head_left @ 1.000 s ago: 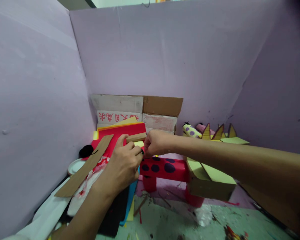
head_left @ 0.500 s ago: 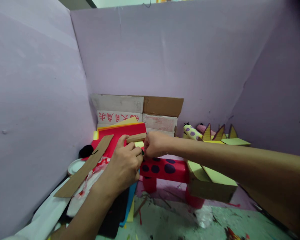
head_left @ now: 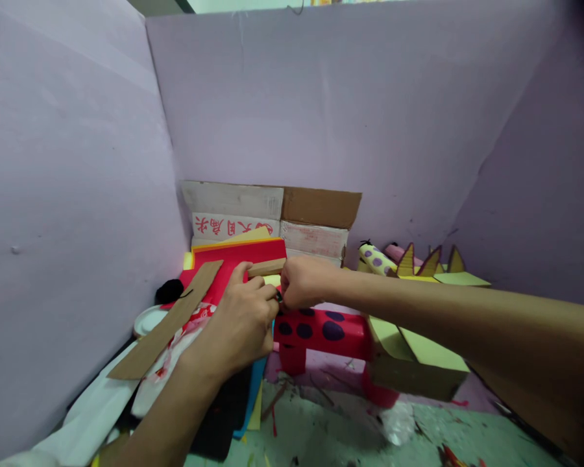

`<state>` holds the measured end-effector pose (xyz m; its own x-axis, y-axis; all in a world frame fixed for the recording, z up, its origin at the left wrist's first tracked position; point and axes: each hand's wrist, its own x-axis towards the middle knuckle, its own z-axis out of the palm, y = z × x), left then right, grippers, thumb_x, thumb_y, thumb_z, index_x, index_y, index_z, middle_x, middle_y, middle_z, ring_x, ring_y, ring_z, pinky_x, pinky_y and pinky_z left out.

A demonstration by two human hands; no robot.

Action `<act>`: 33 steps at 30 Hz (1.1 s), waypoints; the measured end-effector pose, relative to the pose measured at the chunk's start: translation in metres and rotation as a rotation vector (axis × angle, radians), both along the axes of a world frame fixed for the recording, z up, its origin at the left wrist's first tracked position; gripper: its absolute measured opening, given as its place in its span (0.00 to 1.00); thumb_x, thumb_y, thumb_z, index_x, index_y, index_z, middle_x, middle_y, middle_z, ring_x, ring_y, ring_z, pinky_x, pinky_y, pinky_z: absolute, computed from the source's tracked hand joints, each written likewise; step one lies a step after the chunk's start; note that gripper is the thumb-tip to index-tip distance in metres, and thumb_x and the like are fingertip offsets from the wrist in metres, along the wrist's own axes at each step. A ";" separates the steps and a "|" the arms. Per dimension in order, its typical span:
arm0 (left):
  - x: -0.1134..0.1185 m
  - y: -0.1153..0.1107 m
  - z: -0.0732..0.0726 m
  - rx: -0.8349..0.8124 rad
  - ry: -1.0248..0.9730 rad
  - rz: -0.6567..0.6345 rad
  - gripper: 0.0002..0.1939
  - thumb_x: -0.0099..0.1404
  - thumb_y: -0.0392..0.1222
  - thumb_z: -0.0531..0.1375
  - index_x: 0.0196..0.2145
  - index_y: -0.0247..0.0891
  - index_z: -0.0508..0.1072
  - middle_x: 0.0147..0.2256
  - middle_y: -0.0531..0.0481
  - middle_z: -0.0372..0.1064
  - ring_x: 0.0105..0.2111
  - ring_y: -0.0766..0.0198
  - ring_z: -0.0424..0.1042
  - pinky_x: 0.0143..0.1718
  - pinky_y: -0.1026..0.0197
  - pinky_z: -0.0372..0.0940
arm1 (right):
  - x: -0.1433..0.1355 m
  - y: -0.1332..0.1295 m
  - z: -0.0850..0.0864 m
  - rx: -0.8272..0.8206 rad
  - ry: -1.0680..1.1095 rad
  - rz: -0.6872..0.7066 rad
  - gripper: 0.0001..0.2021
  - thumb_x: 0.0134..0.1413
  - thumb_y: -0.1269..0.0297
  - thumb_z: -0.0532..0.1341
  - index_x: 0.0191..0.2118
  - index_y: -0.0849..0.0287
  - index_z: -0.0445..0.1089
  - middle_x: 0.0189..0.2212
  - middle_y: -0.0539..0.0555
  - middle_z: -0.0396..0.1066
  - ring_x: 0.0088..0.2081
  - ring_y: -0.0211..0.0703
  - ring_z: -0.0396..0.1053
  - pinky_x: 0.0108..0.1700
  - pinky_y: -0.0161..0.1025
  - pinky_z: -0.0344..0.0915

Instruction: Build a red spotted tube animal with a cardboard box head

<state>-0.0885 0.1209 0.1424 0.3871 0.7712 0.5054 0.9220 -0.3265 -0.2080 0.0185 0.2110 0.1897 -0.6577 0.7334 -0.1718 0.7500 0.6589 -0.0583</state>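
Observation:
My left hand (head_left: 247,314) and my right hand (head_left: 305,283) meet at the left end of a red tube with purple spots (head_left: 333,332). A tiny dark green or black piece (head_left: 279,296) shows where the fingertips come together, too small to name. The left index finger is raised while its other fingers curl in. Closed like a fist, my right hand hides its own fingertips. Behind the fingers lie a narrow cardboard strip (head_left: 267,267) and a pale yellow piece (head_left: 272,280). Red legs (head_left: 292,359) hold up the tube.
A long cardboard strip (head_left: 175,324) lies across red sheets and a stained white bag at left, near black yarn (head_left: 169,291). A flattened carton (head_left: 321,206) leans on the lilac back wall (head_left: 345,104). At right are a yellow-green box (head_left: 418,370) and spiky yellow pieces (head_left: 428,263).
The view has shifted slightly, so the surroundings sit a little further right. Both hands keep nearly the same pose and place at the tube's end.

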 end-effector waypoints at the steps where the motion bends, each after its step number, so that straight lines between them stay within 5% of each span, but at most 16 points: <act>1: -0.002 -0.001 0.002 -0.039 -0.021 0.009 0.09 0.52 0.28 0.54 0.21 0.37 0.71 0.23 0.51 0.70 0.28 0.62 0.66 0.49 0.45 0.55 | 0.000 0.000 0.000 0.011 0.004 -0.001 0.18 0.32 0.63 0.59 0.35 0.55 0.74 0.28 0.54 0.75 0.30 0.46 0.71 0.25 0.35 0.61; 5: -0.018 -0.003 0.005 -0.019 -0.274 0.070 0.14 0.54 0.29 0.52 0.33 0.39 0.74 0.34 0.48 0.73 0.35 0.60 0.69 0.44 0.52 0.59 | 0.000 0.003 -0.003 0.005 0.009 0.029 0.15 0.32 0.61 0.61 0.32 0.53 0.75 0.27 0.53 0.74 0.31 0.46 0.71 0.26 0.35 0.61; 7: -0.027 -0.004 0.006 0.045 -0.501 0.225 0.12 0.56 0.34 0.53 0.34 0.40 0.75 0.35 0.48 0.73 0.35 0.59 0.69 0.36 0.58 0.61 | 0.000 0.004 -0.004 -0.006 0.003 0.044 0.13 0.32 0.61 0.62 0.31 0.51 0.75 0.27 0.52 0.74 0.32 0.47 0.71 0.27 0.35 0.61; 10: -0.032 -0.008 0.008 -0.113 -0.731 0.488 0.14 0.56 0.46 0.55 0.18 0.39 0.72 0.19 0.52 0.67 0.23 0.62 0.66 0.22 0.63 0.54 | -0.001 0.002 -0.002 0.001 -0.005 0.040 0.14 0.32 0.62 0.61 0.32 0.51 0.75 0.29 0.52 0.74 0.33 0.47 0.71 0.27 0.35 0.61; 12: -0.029 -0.010 0.007 -0.369 -0.784 0.536 0.21 0.53 0.52 0.57 0.10 0.38 0.63 0.12 0.54 0.56 0.16 0.66 0.59 0.18 0.64 0.47 | -0.001 -0.002 0.001 0.011 -0.010 0.032 0.15 0.32 0.62 0.61 0.33 0.53 0.75 0.30 0.53 0.74 0.33 0.47 0.71 0.27 0.35 0.61; 15: -0.018 -0.011 -0.002 -0.672 -0.863 0.487 0.22 0.50 0.53 0.60 0.09 0.38 0.61 0.10 0.56 0.51 0.14 0.69 0.53 0.16 0.65 0.43 | 0.000 -0.007 0.003 0.016 -0.026 0.028 0.17 0.32 0.61 0.61 0.35 0.55 0.75 0.31 0.54 0.75 0.32 0.48 0.71 0.26 0.36 0.61; 19: -0.007 -0.006 -0.019 -0.820 -1.179 0.424 0.19 0.46 0.54 0.62 0.13 0.38 0.63 0.11 0.58 0.53 0.13 0.70 0.56 0.16 0.66 0.51 | 0.002 -0.004 0.000 0.025 -0.008 0.048 0.14 0.32 0.61 0.60 0.31 0.54 0.75 0.28 0.54 0.74 0.32 0.47 0.71 0.26 0.36 0.60; 27: 0.002 0.003 -0.028 -0.804 -1.790 0.305 0.21 0.34 0.49 0.69 0.15 0.36 0.62 0.10 0.59 0.55 0.12 0.74 0.53 0.11 0.71 0.45 | 0.004 0.002 -0.005 0.016 0.059 0.093 0.09 0.30 0.59 0.60 0.25 0.51 0.74 0.24 0.52 0.73 0.30 0.47 0.70 0.26 0.36 0.58; 33: 0.006 0.011 -0.032 -0.687 -1.961 0.341 0.09 0.46 0.39 0.62 0.17 0.34 0.65 0.10 0.57 0.57 0.10 0.74 0.54 0.10 0.71 0.42 | 0.001 0.000 0.004 -0.061 0.023 0.062 0.11 0.32 0.64 0.61 0.28 0.54 0.75 0.27 0.53 0.74 0.31 0.47 0.71 0.26 0.35 0.60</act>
